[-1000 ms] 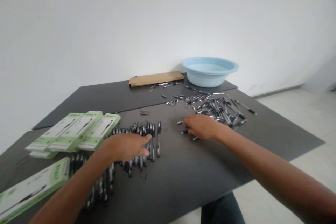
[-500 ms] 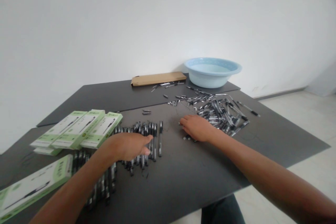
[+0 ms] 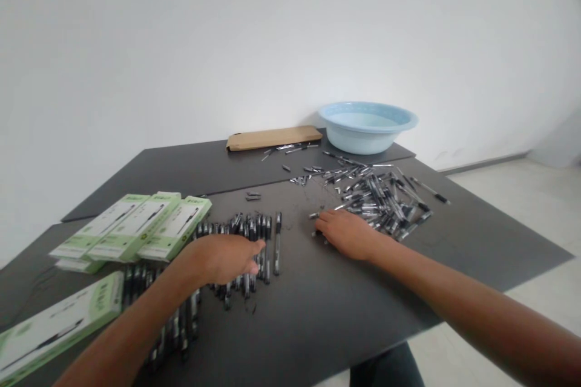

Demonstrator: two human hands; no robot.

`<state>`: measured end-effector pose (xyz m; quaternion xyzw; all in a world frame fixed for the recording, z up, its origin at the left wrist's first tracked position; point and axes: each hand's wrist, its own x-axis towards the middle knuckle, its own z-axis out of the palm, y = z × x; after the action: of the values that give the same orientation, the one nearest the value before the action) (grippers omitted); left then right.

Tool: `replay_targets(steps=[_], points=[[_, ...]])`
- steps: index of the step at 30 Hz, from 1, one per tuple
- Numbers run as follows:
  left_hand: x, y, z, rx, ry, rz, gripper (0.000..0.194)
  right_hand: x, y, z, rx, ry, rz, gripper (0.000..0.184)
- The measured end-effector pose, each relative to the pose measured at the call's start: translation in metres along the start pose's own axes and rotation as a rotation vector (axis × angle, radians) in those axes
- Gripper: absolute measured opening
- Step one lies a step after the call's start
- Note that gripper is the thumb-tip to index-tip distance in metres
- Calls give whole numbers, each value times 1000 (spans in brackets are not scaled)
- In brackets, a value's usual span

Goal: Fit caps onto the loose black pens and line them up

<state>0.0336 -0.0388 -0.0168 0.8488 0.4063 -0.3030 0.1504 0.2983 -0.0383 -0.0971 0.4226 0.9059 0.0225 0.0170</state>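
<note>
My left hand lies palm down over a row of black-gripped clear pens, thumb and index finger apart, with the other fingers mostly hidden. Just right of it a single pen lies lengthwise. My right hand is low on the table with its fingers curled around a pen, whose end pokes out left of the fingertips; much of it is hidden. Beyond that hand spreads a loose heap of pens.
Green-and-white pen boxes are at left, with one box nearer me. More pens lie beneath my left forearm. At the back are a blue basin and a flat cardboard box. Small pen parts are scattered on the dark table.
My right hand has shifted slightly right and toward me, and a pen end now shows beside its fingertips. My left hand stays over the row of pens.
</note>
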Motion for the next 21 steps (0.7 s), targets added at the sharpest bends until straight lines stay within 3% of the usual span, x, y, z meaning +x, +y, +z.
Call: replay_targets(steps=[6,11,14,16,19,21], points=[[-4,2,-4,-5,-29,-25,54,18,2,-6,-18,121,10,10],[-3,-9,2,-16,73,-45,53,34,-11,-33,209,541,84,11],[-3,-12,4,-2,107,-56,53,48,-26,-40,559,775,146,17],[-3,-12,3,5,97,-57,53,60,-37,-35,898,840,177,20],[-3,-12,3,-5,103,-50,55,73,-51,-21,1422,749,115,17],[-1,-13,3,-35,142,-34,58,76,-58,-11,1642,659,43,15]])
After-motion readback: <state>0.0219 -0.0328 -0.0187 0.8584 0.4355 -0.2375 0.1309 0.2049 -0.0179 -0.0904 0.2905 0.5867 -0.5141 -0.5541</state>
